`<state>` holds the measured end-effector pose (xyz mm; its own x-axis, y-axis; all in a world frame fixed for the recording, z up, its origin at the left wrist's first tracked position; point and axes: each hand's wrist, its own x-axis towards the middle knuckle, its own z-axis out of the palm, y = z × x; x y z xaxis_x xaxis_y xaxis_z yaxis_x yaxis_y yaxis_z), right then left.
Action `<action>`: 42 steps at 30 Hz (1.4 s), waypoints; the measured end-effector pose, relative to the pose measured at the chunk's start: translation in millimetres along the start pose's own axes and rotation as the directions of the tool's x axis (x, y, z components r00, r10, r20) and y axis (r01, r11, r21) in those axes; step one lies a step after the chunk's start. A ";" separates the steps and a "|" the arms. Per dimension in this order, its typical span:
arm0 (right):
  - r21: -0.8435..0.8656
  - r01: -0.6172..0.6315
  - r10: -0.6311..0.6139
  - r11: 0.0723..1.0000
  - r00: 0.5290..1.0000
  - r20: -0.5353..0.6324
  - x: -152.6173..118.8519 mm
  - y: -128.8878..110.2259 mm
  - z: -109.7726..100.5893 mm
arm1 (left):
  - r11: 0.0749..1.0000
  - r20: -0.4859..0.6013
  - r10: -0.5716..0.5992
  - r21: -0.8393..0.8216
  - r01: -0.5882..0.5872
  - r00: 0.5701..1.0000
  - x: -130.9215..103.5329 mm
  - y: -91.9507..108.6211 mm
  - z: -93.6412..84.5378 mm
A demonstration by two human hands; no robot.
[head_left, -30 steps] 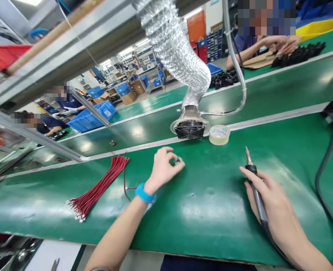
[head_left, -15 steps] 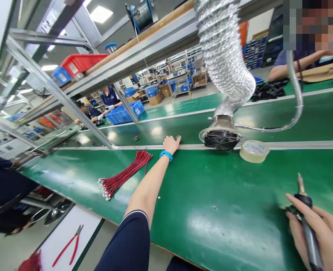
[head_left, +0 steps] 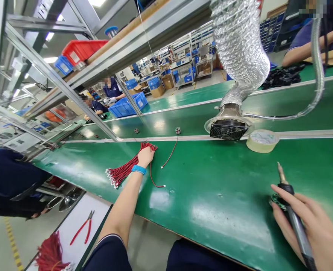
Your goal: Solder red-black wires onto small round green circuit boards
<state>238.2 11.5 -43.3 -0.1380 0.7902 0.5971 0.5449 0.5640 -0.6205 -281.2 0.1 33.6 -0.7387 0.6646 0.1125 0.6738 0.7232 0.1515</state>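
Observation:
My left hand [head_left: 146, 156], with a blue wristband, is closed at the upper right end of a bundle of red wires [head_left: 126, 168] with white connectors. Its fingers pinch at the wire ends. Right of it, a small round part [head_left: 178, 130] sits at the metal strip, a red wire [head_left: 170, 152] trailing from it. One more red wire [head_left: 152, 180] lies below the hand. My right hand [head_left: 310, 222] holds a soldering iron [head_left: 296, 226], tip up, and a small green circuit board [head_left: 278, 201] between its fingers.
A fume duct [head_left: 241, 49] with a black fan grille [head_left: 228, 129] stands at the back, beside a tape roll [head_left: 262, 140]. Red-handled pliers [head_left: 83, 229] and more red wires [head_left: 52, 254] lie lower left. A blue crate [head_left: 129, 105] and other people are farther off.
My left hand has moved left and nearer, from the metal strip to the wire bundle. A round part with a red wire now shows where it was. My right hand still holds the iron and board.

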 end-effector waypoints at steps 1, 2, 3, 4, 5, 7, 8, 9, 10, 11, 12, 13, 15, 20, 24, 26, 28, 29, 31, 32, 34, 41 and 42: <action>-0.010 0.029 -0.029 1.000 0.999 0.036 -0.7 -7.4 -2.3 | 0.999 -0.010 0.020 -0.043 -0.021 1.000 -0.2 -0.5 1.0; -0.014 0.052 -0.051 0.999 0.997 0.062 -1.5 -13.5 -4.1 | 0.995 -0.023 0.043 -0.092 -0.045 0.999 -0.1 -0.2 1.1; -0.014 0.062 -0.060 0.998 0.995 0.074 -2.2 -18.3 -5.4 | 0.987 -0.040 0.067 -0.145 -0.072 0.997 0.3 0.8 0.1; -0.016 0.059 -0.057 0.998 0.996 0.066 -2.9 -21.9 -6.0 | 0.974 -0.060 0.088 -0.202 -0.099 0.994 0.9 2.6 -2.0; -0.027 0.055 -0.053 0.998 0.997 0.050 -3.4 -24.4 -6.0 | 0.958 -0.086 0.107 -0.258 -0.126 0.991 1.8 5.0 -5.3; -0.064 0.053 -0.052 0.997 0.999 0.013 -3.6 -26.6 -5.2 | 0.917 -0.159 0.130 -0.357 -0.179 0.979 2.6 12.1 -15.8; -0.084 0.050 -0.050 0.995 0.999 0.001 -3.4 -26.9 -4.8 | 0.896 -0.201 0.133 -0.394 -0.205 0.970 1.5 16.8 -23.0; -0.101 0.047 -0.048 0.994 0.999 -0.005 -3.2 -27.1 -4.5 | 0.874 -0.257 0.141 -0.422 -0.242 0.956 -1.4 22.2 -31.1; -0.114 0.044 -0.045 0.993 0.999 -0.007 -2.9 -27.5 -4.4 | 0.847 -0.327 0.162 -0.438 -0.301 0.931 -6.8 28.5 -39.7; -0.123 0.039 -0.040 0.992 0.999 -0.006 -2.6 -28.2 -4.6 | 0.815 -0.407 0.197 -0.437 -0.380 0.892 -15.0 35.9 -48.1; -0.130 0.035 -0.036 0.991 0.999 -0.007 -2.6 -29.5 -4.8 | 0.778 -0.483 0.250 -0.415 -0.471 0.839 -26.3 44.3 -55.5; -0.132 0.029 -0.030 0.991 1.000 -0.009 -2.8 -31.3 -5.1 | 0.736 -0.546 0.321 -0.371 -0.566 0.774 -40.7 53.8 -61.1; -0.114 0.016 -0.018 0.993 1.000 -0.010 -4.2 -36.1 -5.3 | 0.655 -0.570 0.494 -0.252 -0.712 0.657 -77.0 74.6 -64.7; 0.017 -0.066 0.065 0.998 0.994 0.091 -14.7 -49.3 -3.9 | 0.450 -0.211 0.831 -0.288 -0.845 0.515 -180.8 118.7 -29.0; 0.121 -0.127 0.105 0.984 0.979 0.173 -23.8 -58.7 -6.9 | 0.428 0.022 0.834 -0.658 -0.620 0.552 -236.9 137.8 4.2; 0.139 -0.161 0.133 0.977 0.973 0.188 -26.0 -61.5 -8.9 | 0.432 0.078 0.794 -0.770 -0.470 0.602 -252.3 144.7 10.9; 0.137 -0.183 0.158 0.973 0.972 0.175 -26.7 -62.3 -9.6 | 0.421 0.103 0.761 -0.829 -0.367 0.641 -261.8 150.9 12.8; 0.132 -0.188 0.166 0.973 0.973 0.163 -26.6 -62.2 -9.2 | 0.416 0.116 0.749 -0.849 -0.326 0.653 -265.0 153.7 13.0; 0.127 -0.183 0.164 0.975 0.976 0.145 -26.1 -61.7 -7.0 | 0.407 0.161 0.730 -0.883 -0.233 0.664 -269.1 158.3 13.4; 0.129 -0.176 0.157 0.976 0.977 0.146 -25.9 -61.7 -5.6 | 0.400 0.189 0.722 -0.899 -0.179 0.666 -270.2 160.0 13.8; 0.134 -0.162 0.142 0.978 0.978 0.152 -25.9 -62.6 -2.9 | 0.381 0.242 0.705 -0.922 -0.069 0.667 -270.9 162.1 15.1; 0.138 -0.154 0.129 0.978 0.976 0.174 -29.0 -66.1 -9.5 | 0.353 0.306 0.688 -0.934 0.065 0.658 -265.4 159.7 17.3; 0.155 -0.154 0.122 0.976 0.973 0.197 -29.0 -64.8 -12.7 | 0.354 0.300 0.692 -0.934 0.053 0.657 -264.8 158.8 17.2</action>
<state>217.4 -51.0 -14.0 -0.2307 0.8848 0.4048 0.4252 0.4659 -0.7760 21.8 -57.8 10.9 -0.0133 0.9932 -0.1155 0.1818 0.1160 0.9765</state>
